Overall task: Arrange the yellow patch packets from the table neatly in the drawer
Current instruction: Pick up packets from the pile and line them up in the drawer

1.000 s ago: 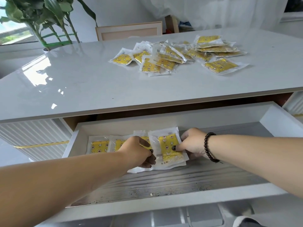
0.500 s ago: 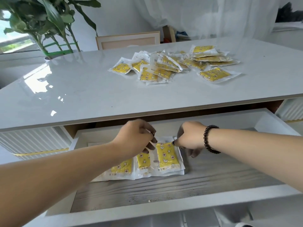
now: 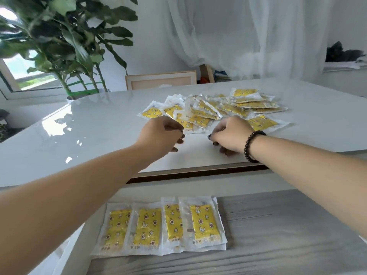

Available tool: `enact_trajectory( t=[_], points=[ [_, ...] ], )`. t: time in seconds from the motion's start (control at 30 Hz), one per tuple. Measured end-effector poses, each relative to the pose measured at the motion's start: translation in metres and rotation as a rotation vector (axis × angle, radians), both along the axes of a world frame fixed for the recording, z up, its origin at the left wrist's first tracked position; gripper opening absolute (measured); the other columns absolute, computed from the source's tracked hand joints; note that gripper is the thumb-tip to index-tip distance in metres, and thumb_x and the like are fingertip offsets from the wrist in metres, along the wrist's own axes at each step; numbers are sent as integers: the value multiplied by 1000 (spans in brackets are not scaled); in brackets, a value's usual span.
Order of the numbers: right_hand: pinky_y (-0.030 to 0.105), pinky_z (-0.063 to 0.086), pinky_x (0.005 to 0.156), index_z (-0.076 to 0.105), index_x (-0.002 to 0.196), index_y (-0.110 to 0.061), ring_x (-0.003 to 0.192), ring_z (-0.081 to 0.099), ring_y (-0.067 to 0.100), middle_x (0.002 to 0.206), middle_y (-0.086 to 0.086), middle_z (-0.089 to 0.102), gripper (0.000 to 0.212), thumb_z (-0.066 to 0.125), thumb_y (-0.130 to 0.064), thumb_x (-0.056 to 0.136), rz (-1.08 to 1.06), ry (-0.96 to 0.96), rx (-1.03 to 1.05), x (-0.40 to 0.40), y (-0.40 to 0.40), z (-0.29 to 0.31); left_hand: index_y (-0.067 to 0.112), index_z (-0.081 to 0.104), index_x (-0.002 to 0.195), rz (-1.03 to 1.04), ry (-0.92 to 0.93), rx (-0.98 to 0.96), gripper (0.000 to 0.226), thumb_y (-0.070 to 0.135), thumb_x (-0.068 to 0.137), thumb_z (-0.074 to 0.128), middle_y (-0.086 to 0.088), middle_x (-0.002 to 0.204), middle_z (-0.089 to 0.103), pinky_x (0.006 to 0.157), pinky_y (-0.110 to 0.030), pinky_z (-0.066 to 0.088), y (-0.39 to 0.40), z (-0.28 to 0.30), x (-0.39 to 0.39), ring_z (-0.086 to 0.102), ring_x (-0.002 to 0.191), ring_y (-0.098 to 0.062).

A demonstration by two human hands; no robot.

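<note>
So four yellow patch packets (image 3: 164,225) were lined up overlapping in a row along the drawer's (image 3: 288,225) back-left corner, looking pretty tidy. Way more were left though, a messy pile (image 3: 218,110) heaped toward the table's (image 3: 89,132) far edge. Both hands were over the tabletop just short of it, left hand (image 3: 160,135) and right hand (image 3: 230,135) loosely curled, holding nothing. Barely started, I'd say.
</note>
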State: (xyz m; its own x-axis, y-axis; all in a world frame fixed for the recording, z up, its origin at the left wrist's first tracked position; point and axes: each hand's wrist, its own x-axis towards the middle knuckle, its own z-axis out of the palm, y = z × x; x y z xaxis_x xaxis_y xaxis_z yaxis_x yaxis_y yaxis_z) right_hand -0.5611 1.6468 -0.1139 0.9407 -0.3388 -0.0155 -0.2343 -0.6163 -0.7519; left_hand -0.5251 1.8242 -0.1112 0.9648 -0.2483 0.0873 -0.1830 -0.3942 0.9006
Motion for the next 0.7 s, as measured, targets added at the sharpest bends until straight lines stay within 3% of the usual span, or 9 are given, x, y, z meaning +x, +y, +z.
enact_trajectory(
  t=[0.1, 0.17, 0.23, 0.3, 0.37, 0.43, 0.5, 0.57, 0.7],
  points=[
    [31, 51, 76, 57, 113, -15, 96, 61, 24, 117, 4, 59, 35, 62, -35, 85, -115, -96, -360, 29, -3, -16, 19, 61, 111, 182, -137, 198, 23, 16, 88, 56, 5, 109, 65, 79, -26, 44, -7, -24, 38, 61, 100, -19],
    [32, 49, 76, 51, 122, -16, 105, 58, 26, 130, 5, 49, 49, 57, -48, 86, -120, -94, -497, 46, -1, -23, 16, 53, 125, 256, -153, 267, 37, 23, 89, 56, 1, 128, 56, 81, -25, 37, -12, -30, 56, 54, 113, -20],
    [32, 46, 76, 48, 125, -16, 112, 53, 26, 135, 5, 42, 58, 52, -57, 84, -101, -100, -578, 62, 2, -27, 15, 47, 131, 284, -149, 304, 47, 31, 88, 56, -2, 134, 51, 86, -29, 40, -18, -29, 70, 52, 118, -25],
    [34, 44, 79, 50, 122, -16, 118, 46, 27, 132, 5, 41, 55, 49, -58, 85, -71, -107, -623, 75, 7, -29, 17, 46, 132, 283, -128, 358, 53, 42, 87, 56, 0, 131, 55, 88, -32, 42, -23, -28, 80, 54, 117, -25],
    [34, 43, 79, 54, 118, -16, 119, 44, 27, 130, 5, 42, 47, 47, -52, 89, -70, -115, -627, 83, 9, -29, 19, 46, 130, 277, -94, 369, 58, 49, 82, 62, 5, 118, 61, 83, -30, 44, -26, -26, 86, 59, 103, -21],
    [33, 42, 77, 60, 111, -15, 115, 47, 27, 127, 6, 45, 34, 47, -40, 92, -74, -135, -623, 86, 9, -29, 21, 48, 128, 268, -56, 311, 63, 49, 76, 71, 10, 103, 60, 76, -27, 46, -27, -23, 88, 62, 81, -16],
    [31, 43, 73, 65, 100, -11, 104, 54, 27, 122, 7, 48, 22, 48, -23, 93, -67, -180, -615, 86, 7, -28, 22, 52, 128, 240, -28, 221, 63, 43, 73, 76, 9, 99, 60, 71, -26, 49, -26, -23, 89, 65, 73, -14],
    [31, 45, 69, 66, 96, -8, 92, 57, 28, 118, 6, 51, 19, 47, -11, 92, -67, -267, -597, 84, 6, -29, 23, 59, 123, 208, -33, 136, 54, 36, 74, 78, 8, 95, 65, 70, -26, 52, -22, -27, 91, 68, 78, -17],
    [29, 46, 76, 66, 96, -2, 89, 58, 25, 109, 6, 58, 21, 47, -10, 95, -2, -568, -417, 78, 3, -29, 25, 70, 105, 171, -57, -81, 27, 21, 79, 71, 9, 83, 66, 77, -33, 52, -15, -33, 93, 61, 76, -17]
  ],
)
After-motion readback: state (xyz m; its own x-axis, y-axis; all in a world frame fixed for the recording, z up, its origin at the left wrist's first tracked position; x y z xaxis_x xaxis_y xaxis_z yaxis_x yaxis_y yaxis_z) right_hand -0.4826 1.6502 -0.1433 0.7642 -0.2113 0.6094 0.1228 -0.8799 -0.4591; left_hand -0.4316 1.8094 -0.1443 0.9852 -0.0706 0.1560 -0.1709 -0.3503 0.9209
